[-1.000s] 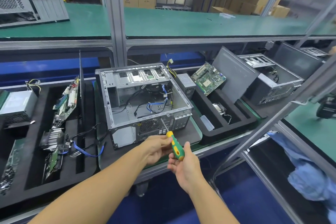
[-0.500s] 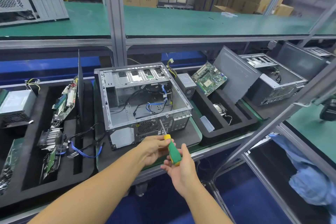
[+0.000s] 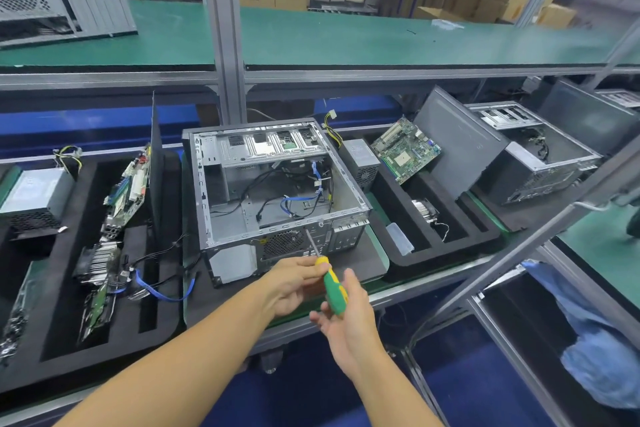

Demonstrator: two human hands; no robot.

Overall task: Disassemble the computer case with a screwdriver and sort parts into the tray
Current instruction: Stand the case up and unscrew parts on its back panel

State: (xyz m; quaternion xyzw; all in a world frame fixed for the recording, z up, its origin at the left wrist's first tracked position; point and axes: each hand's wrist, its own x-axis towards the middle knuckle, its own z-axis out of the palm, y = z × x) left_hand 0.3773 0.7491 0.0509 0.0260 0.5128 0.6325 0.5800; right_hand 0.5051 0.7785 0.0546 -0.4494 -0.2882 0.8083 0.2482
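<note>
R hand (image 3: 349, 319) grasps screwdriver (image 3: 334, 291) handle; L hand (image 3: 294, 284) pinches its neck. Keep tip square to computer case (image 3: 235, 258) rear panel, press in while turning.

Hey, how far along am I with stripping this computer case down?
Done: the case is open, its board bay looks bare; a motherboard, power supply and heatsink sit in the left tray. In hand: the left hand and right hand hold the screwdriver, tip at the case's rear panel. Left: blue and black cables inside, probably rear screws too.
</note>
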